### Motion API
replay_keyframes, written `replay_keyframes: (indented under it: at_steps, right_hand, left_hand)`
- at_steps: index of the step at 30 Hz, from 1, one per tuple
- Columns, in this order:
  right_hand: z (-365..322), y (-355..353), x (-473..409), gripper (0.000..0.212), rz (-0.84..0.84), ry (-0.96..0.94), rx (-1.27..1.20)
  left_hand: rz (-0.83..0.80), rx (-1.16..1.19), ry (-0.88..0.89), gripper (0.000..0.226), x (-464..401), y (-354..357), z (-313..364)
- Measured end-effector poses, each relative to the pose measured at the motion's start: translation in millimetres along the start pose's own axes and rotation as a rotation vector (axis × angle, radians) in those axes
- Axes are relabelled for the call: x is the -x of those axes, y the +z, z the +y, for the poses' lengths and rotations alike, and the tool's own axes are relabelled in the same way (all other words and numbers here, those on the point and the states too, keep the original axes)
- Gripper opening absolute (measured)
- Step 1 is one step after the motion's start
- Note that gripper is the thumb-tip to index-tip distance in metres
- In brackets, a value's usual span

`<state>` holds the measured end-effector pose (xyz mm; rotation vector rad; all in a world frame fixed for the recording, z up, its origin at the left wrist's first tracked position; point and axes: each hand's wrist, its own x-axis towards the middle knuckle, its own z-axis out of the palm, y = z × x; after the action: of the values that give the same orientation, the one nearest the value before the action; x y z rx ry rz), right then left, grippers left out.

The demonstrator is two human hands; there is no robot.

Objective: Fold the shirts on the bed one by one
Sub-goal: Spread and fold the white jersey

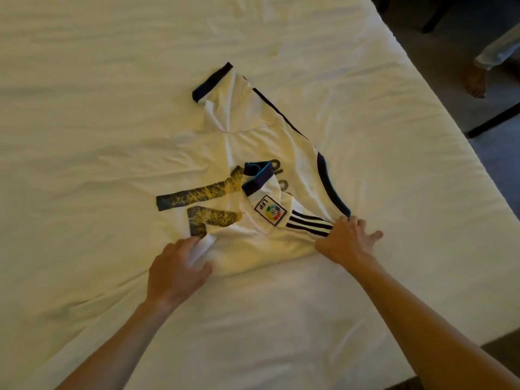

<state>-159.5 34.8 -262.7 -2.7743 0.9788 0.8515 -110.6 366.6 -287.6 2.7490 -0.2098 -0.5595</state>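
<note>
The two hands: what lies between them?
In the head view, the white shirt's near folded edge spans from left hand to right hand; both grip it.

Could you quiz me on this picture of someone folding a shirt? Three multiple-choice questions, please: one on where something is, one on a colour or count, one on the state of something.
1. Where does the LFP badge sit?
A. on the sleeve folded over the shirt
B. on the bare sheet
C. under the left hand

2. What colour is the sleeve trim?
A. red
B. dark navy
C. green

3. What are the hands doing?
A. hanging idle
B. both gripping the shirt's near edge
C. one pointing away

Answers: 1 A, the badge lies on the folded sleeve of the white shirt. 2 B, the cuff band is dark. 3 B, the left hand and right hand bunch fabric.
</note>
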Motion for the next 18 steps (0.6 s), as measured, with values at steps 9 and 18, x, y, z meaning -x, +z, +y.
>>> replay_keyframes:
  at_steps: [9, 18]
  right_hand:
    - [-124, -15, -42, 0.086, 0.126, -0.332, -0.12]
    - [-121, -5, -65, 0.032, 0.101, -0.403, -0.297]
  left_hand:
    - [-0.017, -0.265, -0.006, 0.04, 24, -16, -78]
    - [-0.069, -0.216, -0.304, 0.026, 30, -48, -134]
